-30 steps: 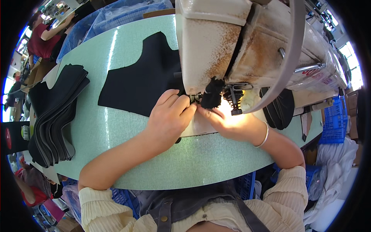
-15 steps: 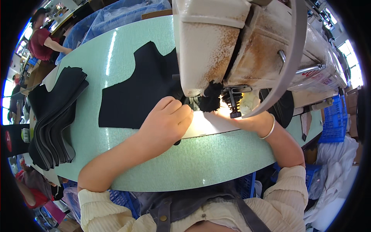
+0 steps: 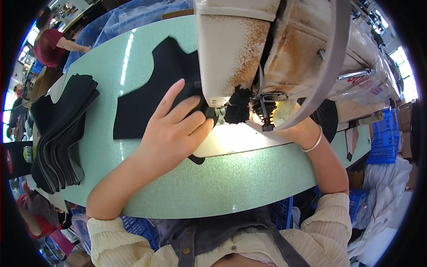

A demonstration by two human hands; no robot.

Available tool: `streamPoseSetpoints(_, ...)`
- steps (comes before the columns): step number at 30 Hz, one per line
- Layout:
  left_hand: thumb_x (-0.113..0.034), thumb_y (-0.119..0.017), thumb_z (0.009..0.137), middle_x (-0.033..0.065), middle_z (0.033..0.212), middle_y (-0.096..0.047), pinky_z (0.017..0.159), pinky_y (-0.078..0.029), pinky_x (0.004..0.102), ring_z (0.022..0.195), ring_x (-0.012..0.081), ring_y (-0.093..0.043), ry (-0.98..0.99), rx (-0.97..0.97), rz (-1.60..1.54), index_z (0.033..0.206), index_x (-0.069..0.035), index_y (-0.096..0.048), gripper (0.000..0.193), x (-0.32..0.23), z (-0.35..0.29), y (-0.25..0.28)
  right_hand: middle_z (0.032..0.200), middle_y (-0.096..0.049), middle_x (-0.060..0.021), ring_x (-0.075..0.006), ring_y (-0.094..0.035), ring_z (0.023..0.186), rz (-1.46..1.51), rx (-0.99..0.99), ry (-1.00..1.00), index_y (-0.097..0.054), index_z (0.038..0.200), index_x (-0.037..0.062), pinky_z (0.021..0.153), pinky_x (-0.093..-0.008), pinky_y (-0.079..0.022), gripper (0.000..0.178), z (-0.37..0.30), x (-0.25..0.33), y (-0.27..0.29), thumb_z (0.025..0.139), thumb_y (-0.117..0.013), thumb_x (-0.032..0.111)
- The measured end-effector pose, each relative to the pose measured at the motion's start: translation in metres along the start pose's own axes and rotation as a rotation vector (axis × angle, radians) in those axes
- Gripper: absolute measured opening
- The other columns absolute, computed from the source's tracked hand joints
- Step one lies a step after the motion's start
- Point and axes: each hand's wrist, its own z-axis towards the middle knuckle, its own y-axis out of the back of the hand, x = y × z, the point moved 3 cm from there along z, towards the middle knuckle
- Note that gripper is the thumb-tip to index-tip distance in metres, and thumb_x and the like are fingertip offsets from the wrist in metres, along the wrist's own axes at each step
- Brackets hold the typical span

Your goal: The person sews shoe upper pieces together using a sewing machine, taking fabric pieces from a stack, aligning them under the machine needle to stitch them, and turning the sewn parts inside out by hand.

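Observation:
A cut black fabric piece lies flat on the pale green table, its right part running under the head of a white, rust-stained sewing machine. On its lower right part rests my left hand, open, with the index finger stretched out and the others loosely bent, close to the presser foot. My right hand reaches behind the machine's thread-tension spring; its fingers are hidden there. More black material shows to the right of that hand. A lamp lights the white sewing bed.
At the left of the green table lies a stack of black fabric pieces. A curved grey guard arches before the machine. Blue crates stand at right. A person in a dark red top works at far left.
My left hand has loosened from closed fingers near the presser foot to a spread hand, slightly further left. The right hand has shifted a little upward. The person at far left has leaned over.

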Motion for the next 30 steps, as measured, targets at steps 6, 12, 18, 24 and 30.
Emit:
streamPoseSetpoints(6, -0.009, -0.061, 0.069, 0.0031, 0.079, -0.049, 0.087, -0.043, 0.0369, 0.082, 0.0199, -0.049, -0.026, 0.121, -0.133, 0.082, -0.005, -0.060, 0.014, -0.007, -0.003, -0.007, 0.094, -0.064, -0.0057, -0.0275, -0.064, 0.093, 0.041, 0.001, 0.099, -0.069, 0.094, 0.0098, 0.093, -0.0416, -0.052, 0.021, 0.002, 0.020, -0.005, 0.073, -0.072, 0.011)
streamPoseSetpoints(12, -0.008, -0.061, 0.068, 0.0058, 0.084, -0.050, 0.079, -0.042, 0.0348, 0.082, 0.0205, -0.049, 0.078, 0.036, -0.106, 0.087, -0.003, -0.061, 0.020, -0.015, -0.005, -0.023, 0.087, -0.060, -0.0069, -0.0271, -0.062, 0.089, -0.194, -0.016, 0.178, -0.069, 0.094, 0.0063, 0.088, -0.0429, -0.051, 0.025, 0.009, 0.038, -0.010, 0.069, -0.068, 0.009)
streamPoseSetpoints(18, -0.005, -0.064, 0.073, 0.0087, 0.091, -0.054, 0.091, -0.045, 0.0414, 0.092, 0.0245, -0.055, 0.113, 0.052, -0.026, 0.098, 0.002, -0.066, 0.027, -0.021, 0.000, -0.021, 0.094, -0.064, -0.0071, -0.0271, -0.063, 0.092, -0.232, -0.075, 0.168, -0.070, 0.098, 0.0073, 0.088, -0.0416, -0.052, 0.029, 0.011, 0.038, -0.005, 0.070, -0.068, 0.008)
streamPoseSetpoints(24, -0.006, -0.064, 0.070, 0.0084, 0.091, -0.056, 0.102, -0.044, 0.0460, 0.098, 0.0264, -0.056, 0.104, 0.053, 0.135, 0.087, 0.001, -0.067, 0.019, -0.018, 0.001, 0.006, 0.105, -0.066, -0.0040, -0.0268, -0.065, 0.100, -0.162, -0.178, 0.207, -0.069, 0.095, 0.0094, 0.095, -0.0385, -0.052, 0.023, 0.008, 0.022, 0.005, 0.072, -0.068, 0.007)
streamPoseSetpoints(30, -0.007, -0.062, 0.062, 0.0052, 0.079, -0.044, 0.072, -0.040, 0.0342, 0.077, 0.0211, -0.045, 0.037, 0.144, -0.128, 0.075, -0.003, -0.058, 0.015, -0.019, -0.001, -0.007, 0.095, -0.063, -0.0056, -0.0261, -0.063, 0.092, -0.143, -0.037, 0.148, -0.068, 0.094, 0.0091, 0.093, -0.0422, -0.052, 0.025, 0.005, 0.030, -0.002, 0.069, -0.067, 0.011)
